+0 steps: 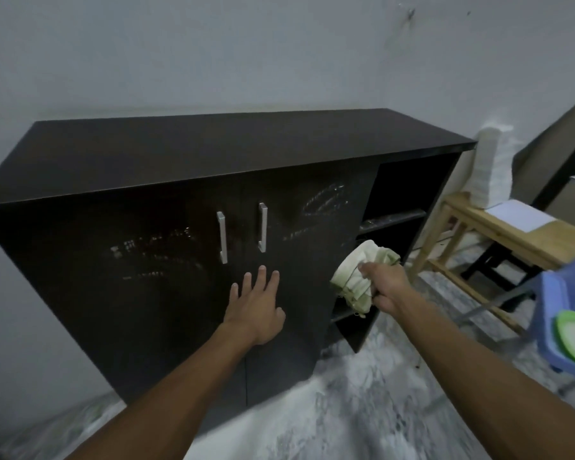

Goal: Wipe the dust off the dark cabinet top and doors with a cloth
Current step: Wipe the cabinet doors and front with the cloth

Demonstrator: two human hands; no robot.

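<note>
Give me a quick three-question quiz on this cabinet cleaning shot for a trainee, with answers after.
1. True or false: the right hand grips the cloth.
2. Where does the left hand rest? A) on the cabinet top B) flat on the doors, below the handles C) on a handle
3. Fill in: pale smears show on both ____.

Key: 1 true; 2 B; 3 doors.
</note>
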